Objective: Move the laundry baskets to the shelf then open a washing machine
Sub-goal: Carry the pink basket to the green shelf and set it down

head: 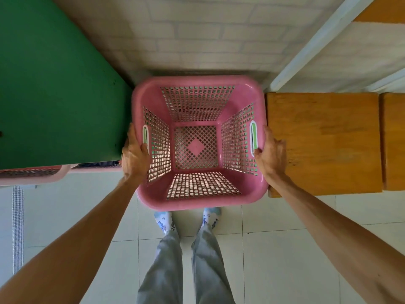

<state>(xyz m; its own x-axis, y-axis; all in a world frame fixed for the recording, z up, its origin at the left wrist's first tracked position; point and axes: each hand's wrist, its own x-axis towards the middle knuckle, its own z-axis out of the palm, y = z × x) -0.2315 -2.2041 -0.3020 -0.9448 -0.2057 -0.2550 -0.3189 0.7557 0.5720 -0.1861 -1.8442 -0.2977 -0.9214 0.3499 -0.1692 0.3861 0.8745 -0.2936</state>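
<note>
A person is gripping an empty pink perforated plastic laundry basket point(198, 141) by its two side handles, left hand point(134, 155) and right hand point(270, 153) each clamped on the rim. The basket is hanging between a green panel point(54, 84) on the left and an orange wooden bench point(324, 141) on the right, above a white tiled floor point(274, 249).

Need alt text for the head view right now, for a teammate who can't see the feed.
Seen from above, a person's left hand and right hand grip the side handles of an empty pink laundry basket, held over a tiled floor. It sits between a green surface and an orange wooden top; another pink basket's rim shows under the green surface.
</note>
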